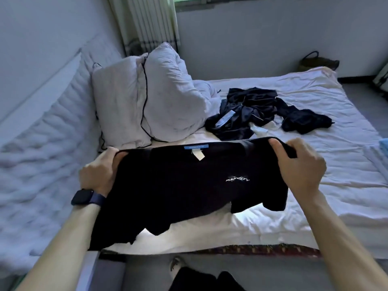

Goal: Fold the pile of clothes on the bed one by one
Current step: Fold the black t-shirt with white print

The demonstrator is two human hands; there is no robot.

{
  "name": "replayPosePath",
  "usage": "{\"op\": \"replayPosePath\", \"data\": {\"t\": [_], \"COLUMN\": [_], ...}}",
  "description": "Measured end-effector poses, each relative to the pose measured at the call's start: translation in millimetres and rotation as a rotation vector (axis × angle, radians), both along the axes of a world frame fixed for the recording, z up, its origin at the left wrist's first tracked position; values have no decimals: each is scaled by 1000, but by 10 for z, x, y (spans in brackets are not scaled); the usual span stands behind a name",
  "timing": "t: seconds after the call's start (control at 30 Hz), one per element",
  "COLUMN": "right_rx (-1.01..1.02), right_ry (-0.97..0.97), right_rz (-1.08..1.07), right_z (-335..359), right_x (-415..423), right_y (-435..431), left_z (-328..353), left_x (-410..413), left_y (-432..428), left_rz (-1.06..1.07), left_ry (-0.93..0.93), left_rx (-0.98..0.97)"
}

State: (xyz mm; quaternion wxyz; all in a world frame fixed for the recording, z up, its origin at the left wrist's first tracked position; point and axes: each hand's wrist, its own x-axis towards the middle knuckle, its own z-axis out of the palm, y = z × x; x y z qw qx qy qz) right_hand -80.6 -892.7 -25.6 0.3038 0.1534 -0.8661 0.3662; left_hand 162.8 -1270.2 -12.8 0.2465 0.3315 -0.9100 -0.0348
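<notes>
While the black T-shirt [189, 185] was held spread above the near edge of the bed [336, 175], the left hand [100, 173] gripped one top corner and the right hand [300, 166] gripped the other, fingers curled round the cloth. Its blue neck label faced up. Farther back on the white sheet lay the pile of dark clothes [252, 110], just beside two white pillows [163, 97] draped with a black cable [144, 95].

A white bed [315, 106] fills the room; pillows [147, 91] lean at its head, curtain [151, 22] and window [210, 1] stand beyond it, grey floor [361, 101] and a basket [317, 61] past its far corner
</notes>
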Motion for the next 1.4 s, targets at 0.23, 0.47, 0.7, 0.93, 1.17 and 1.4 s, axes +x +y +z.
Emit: {"op": "replayPosePath", "data": {"t": [0.23,0.47,0.7,0.93,1.17,1.4], "right_rx": [-11,195,409,421,450,469], "right_ry": [69,-120,-485,-887,-1272,-1584], "right_rz": [21,115,161,151,281,-27], "right_z": [341,21,-1010,-2205,-3191,-4025], "right_x": [-493,-1241,-2123,-3037,-2660,-1130], "right_y": [-250,-805,-1557,-2431,-2580,-1442], "left_z": [377,-103,-1145,-2470,-3718,-4223], "left_x": [-333,-1177,-2343,-3393,-3232,-1591], "left_y": [-248,-910,-1597,-2246,-1739,-390], "left_rz": [-52,-105,-141,-119,-57,588], "left_ry": [134,-108,-406,-487,-460,-518], "left_rx": [-157,-66,171,306,570,1091]}}
